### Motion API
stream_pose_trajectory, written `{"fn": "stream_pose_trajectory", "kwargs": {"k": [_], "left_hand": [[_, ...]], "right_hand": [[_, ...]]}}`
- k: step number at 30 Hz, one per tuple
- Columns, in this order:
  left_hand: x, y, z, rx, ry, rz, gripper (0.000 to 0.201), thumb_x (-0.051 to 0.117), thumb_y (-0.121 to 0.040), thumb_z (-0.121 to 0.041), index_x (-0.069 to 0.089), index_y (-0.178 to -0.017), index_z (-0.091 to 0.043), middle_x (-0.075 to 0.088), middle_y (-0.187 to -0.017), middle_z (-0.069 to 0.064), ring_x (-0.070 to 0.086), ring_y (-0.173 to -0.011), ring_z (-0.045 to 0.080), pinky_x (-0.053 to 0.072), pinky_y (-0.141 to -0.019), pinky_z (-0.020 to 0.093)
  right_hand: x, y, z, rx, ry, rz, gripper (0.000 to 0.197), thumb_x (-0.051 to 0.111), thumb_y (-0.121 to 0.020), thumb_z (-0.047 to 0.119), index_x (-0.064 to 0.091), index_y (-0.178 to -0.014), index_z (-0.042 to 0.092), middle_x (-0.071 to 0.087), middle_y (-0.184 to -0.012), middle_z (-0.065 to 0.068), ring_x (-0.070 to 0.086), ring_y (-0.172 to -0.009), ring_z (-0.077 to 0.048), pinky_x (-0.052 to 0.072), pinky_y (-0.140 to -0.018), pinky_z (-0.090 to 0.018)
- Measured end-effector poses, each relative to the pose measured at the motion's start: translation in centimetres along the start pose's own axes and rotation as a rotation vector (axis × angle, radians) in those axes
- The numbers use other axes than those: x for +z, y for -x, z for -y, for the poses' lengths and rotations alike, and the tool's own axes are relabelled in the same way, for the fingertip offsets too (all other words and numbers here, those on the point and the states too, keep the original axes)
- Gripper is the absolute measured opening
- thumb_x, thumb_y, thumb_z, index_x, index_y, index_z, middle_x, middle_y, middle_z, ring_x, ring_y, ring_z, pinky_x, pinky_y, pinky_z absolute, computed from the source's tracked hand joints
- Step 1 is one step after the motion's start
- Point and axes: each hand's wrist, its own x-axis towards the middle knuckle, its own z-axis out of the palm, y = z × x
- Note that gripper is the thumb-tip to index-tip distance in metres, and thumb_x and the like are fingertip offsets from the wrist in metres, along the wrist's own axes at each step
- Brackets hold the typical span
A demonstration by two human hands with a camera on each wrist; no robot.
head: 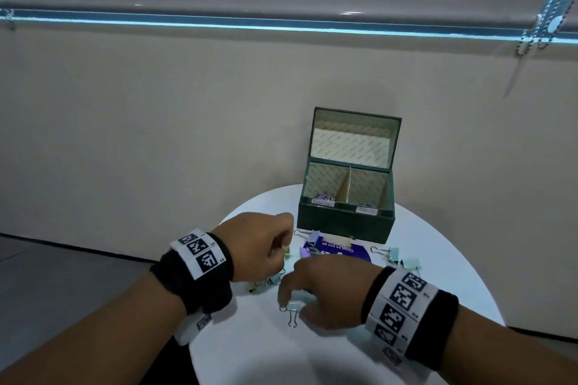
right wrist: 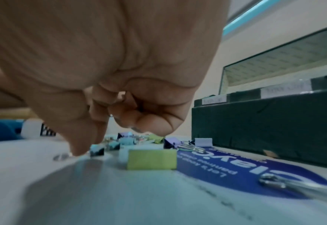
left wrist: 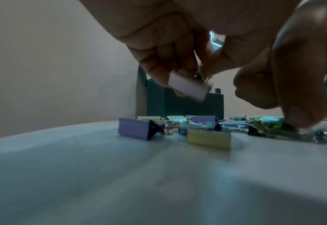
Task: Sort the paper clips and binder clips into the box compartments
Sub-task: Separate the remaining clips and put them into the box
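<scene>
I have both hands low over the white tabletop (head: pixel 406 291), in among the scattered binder clips. My left hand (head: pixel 262 247) is curled, pinching a pale lilac binder clip (left wrist: pixel 189 89) by its wire handles just clear of the surface; my right hand (head: pixel 328 287) has its fingers bent down onto a pale blue binder clip (head: pixel 294 306), fingertips at the wire loops, though I cannot tell whether it is actually gripped. More clips lie just in front of the green box (head: pixel 344 222), which stands open at the back of the tabletop with a divider (head: pixel 344 184) splitting it in two; a few pastel clips already sit in the left compartment. I judge these clips light and stiff, with slick painted bodies that could skate on the smooth top, so the wire handles or the folded spine look the safest places to pinch. Any paper clips would be thin and flat, likely needing a fingernail or a slide to the edge. Two white labels on the box's front rim are too blurred to read. A purple sticker (head: pixel 341 251) on the tabletop reads "Clean as you go".
</scene>
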Motion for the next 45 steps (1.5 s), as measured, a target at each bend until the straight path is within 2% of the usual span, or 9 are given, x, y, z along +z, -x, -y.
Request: {"fn": "stream_pose_trajectory", "kwargs": {"k": [4, 13, 17, 21, 25, 29, 36, 39, 45], "left_hand": [[0.1, -0.1, 0.0, 0.036, 0.012, 0.058, 0.031, 0.044, -0.099, -0.027, 0.052, -0.124, -0.044, 0.063, -0.104, -0.018, 0.057, -0.085, 0.005, 0.048, -0.081, 0.024], [0.0, 0.0, 0.0, 0.094, 0.031, -0.074, 0.028, 0.046, -0.098, -0.023, 0.06, -0.118, -0.036, 0.062, -0.101, -0.019, 0.059, -0.085, 0.003, 0.044, -0.078, 0.019], [-0.1, -0.1, -0.1, 0.017, 0.096, -0.051, 0.039, 0.042, -0.103, -0.03, 0.036, -0.138, -0.046, 0.058, -0.102, -0.024, 0.056, -0.079, -0.005, 0.045, -0.078, 0.015], [-0.2, -0.2, -0.2, -0.014, 0.231, -0.123, 0.055, 0.049, -0.101, -0.029, 0.015, -0.136, -0.054, 0.057, -0.102, -0.023, 0.059, -0.082, -0.004, 0.049, -0.077, 0.016], [0.2, -0.2, 0.0, 0.036, 0.311, -0.249, 0.08, 0.06, -0.096, -0.023, 0.003, -0.127, -0.071, 0.058, -0.1, -0.024, 0.064, -0.081, -0.004, 0.052, -0.073, 0.017], [0.7, -0.2, 0.3, 0.109, 0.327, -0.347, 0.091, 0.065, -0.09, -0.015, 0.002, -0.132, -0.066, 0.05, -0.109, -0.025, 0.067, -0.075, -0.001, 0.055, -0.066, 0.021], [0.4, 0.1, 0.0, 0.054, 0.206, -0.305, 0.095, 0.067, -0.084, -0.053, -0.013, -0.135, -0.064, 0.046, -0.113, -0.03, 0.058, -0.088, -0.005, 0.049, -0.076, 0.014], [0.4, -0.1, -0.2, 0.033, 0.218, -0.234, 0.084, 0.059, -0.092, -0.048, -0.012, -0.133, -0.068, 0.057, -0.099, -0.024, 0.059, -0.083, -0.001, 0.049, -0.075, 0.017], [-0.4, 0.0, -0.4, -0.007, 0.166, -0.2, 0.024, 0.046, -0.097, -0.045, 0.034, -0.118, -0.049, 0.064, -0.09, -0.016, 0.06, -0.078, 0.003, 0.051, -0.073, 0.028]], "right_hand": [[0.4, -0.1, -0.4, 0.011, 0.023, 0.006, 0.021, 0.061, -0.088, 0.032, 0.062, -0.109, 0.037, 0.064, -0.102, 0.009, 0.061, -0.091, -0.019, 0.054, -0.081, -0.036], [-6.4, 0.2, -5.1, 0.291, -0.325, -0.369, 0.013, 0.067, -0.088, 0.031, 0.056, -0.086, 0.025, 0.057, -0.076, 0.01, 0.05, -0.065, -0.007, 0.047, -0.063, -0.023], [-9.9, -1.5, -7.6, 0.436, -0.305, -0.526, 0.017, 0.067, -0.09, 0.03, 0.059, -0.104, 0.023, 0.063, -0.096, 0.002, 0.06, -0.085, -0.015, 0.056, -0.081, -0.034], [-10.6, -2.5, -5.9, 0.436, 0.01, -0.499, 0.042, 0.064, -0.09, 0.036, 0.057, -0.131, 0.033, 0.049, -0.141, 0.006, 0.045, -0.13, -0.019, 0.042, -0.108, -0.044], [-7.6, -2.6, -2.6, 0.244, -0.378, -0.387, 0.02, 0.068, -0.09, 0.033, 0.066, -0.109, 0.028, 0.067, -0.101, 0.014, 0.063, -0.088, -0.002, 0.055, -0.085, -0.026], [-4.0, -3.6, -1.9, 0.227, -0.809, -0.342, 0.02, 0.072, -0.088, 0.019, 0.065, -0.107, 0.015, 0.074, -0.098, -0.007, 0.074, -0.087, -0.02, 0.06, -0.085, -0.04], [-3.9, -2.6, -2.3, 0.304, -1.357, -0.547, 0.009, 0.065, -0.094, 0.005, 0.067, -0.098, -0.003, 0.072, -0.083, -0.017, 0.069, -0.07, -0.022, 0.062, -0.07, -0.033], [-3.8, -2.5, -2.2, 0.294, -1.5, -0.527, 0.011, 0.063, -0.096, 0.008, 0.064, -0.099, -0.002, 0.073, -0.08, -0.014, 0.07, -0.072, -0.024, 0.061, -0.067, -0.034], [-3.7, -1.9, -2.8, 0.307, -1.333, -0.565, 0.009, 0.068, -0.092, 0.011, 0.072, -0.095, 0.003, 0.072, -0.086, -0.014, 0.068, -0.07, -0.018, 0.06, -0.065, -0.031]]}}
